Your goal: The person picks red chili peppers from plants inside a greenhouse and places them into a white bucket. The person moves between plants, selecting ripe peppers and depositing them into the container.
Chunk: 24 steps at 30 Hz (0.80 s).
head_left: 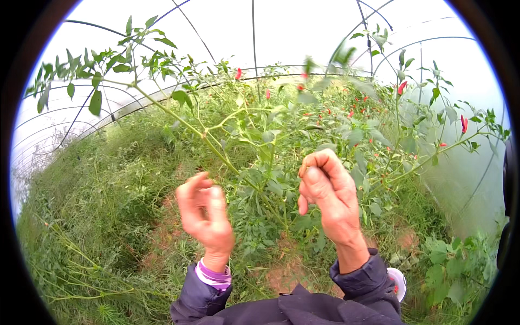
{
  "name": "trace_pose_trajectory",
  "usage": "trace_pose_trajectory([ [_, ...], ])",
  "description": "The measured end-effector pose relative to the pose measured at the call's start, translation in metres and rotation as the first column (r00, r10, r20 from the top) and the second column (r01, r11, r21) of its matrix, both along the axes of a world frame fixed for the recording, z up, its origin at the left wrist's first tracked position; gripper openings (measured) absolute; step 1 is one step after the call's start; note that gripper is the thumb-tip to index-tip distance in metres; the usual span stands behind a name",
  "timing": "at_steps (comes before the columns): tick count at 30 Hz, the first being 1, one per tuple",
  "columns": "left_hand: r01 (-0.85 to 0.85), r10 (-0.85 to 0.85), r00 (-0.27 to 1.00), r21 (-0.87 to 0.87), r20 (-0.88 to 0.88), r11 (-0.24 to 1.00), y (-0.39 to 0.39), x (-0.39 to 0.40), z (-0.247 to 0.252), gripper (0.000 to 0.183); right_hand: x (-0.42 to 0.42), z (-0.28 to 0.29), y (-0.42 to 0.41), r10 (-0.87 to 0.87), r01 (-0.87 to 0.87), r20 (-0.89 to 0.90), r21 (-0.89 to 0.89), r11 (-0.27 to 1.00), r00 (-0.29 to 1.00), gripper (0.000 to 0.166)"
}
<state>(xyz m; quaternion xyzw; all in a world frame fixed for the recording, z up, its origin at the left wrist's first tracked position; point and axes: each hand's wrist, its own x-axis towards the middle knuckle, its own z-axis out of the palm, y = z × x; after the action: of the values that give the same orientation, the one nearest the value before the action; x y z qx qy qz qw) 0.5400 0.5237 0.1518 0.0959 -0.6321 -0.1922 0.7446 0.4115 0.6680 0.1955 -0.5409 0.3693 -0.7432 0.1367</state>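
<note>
Both of my hands are raised before a chili pepper plant with a pale green branching stem [221, 156]. My left hand [206, 211] is blurred, its fingers curled towards the thumb, and nothing shows between them. My right hand [331, 193] has thumb and forefinger pinched together; whether something small is between them I cannot tell. Leaves surround the right fingertips. Red chili peppers hang beyond, one [401, 87] at the upper right, another [464, 124] further right and one [238, 73] above the middle.
A white bucket [400, 284] with some red in it stands by my right sleeve. Dense weeds [101, 191] cover the left side, with bare soil [286, 270] in patches. Metal hoops [254, 36] carry the plastic film of a tunnel overhead, and its wall [467, 187] runs along the right.
</note>
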Motion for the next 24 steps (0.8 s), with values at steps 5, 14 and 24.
trace_pose_trajectory([
  [5, 0.092, -0.080, 0.973, -0.049, 0.217, 0.995, 0.010, -0.087, 0.051, 0.055, -0.037, -0.027, -0.002, -0.122, 0.101, 0.144, 0.146, 0.984, 0.982, 0.023],
  [14, 0.467, -0.471, 0.718, 0.147, 0.512, 0.872, -0.010, -0.158, 0.090, 0.048, -0.082, -0.012, -0.006, -0.306, 0.287, 0.036, 0.263, 0.921, 0.951, 0.024],
  [24, 0.463, -0.460, 0.792, 0.098, 0.401, 0.881, -0.007, -0.141, 0.079, 0.011, -0.112, 0.033, -0.031, -0.471, 0.456, -0.083, -0.153, 0.877, 0.878, 0.020],
])
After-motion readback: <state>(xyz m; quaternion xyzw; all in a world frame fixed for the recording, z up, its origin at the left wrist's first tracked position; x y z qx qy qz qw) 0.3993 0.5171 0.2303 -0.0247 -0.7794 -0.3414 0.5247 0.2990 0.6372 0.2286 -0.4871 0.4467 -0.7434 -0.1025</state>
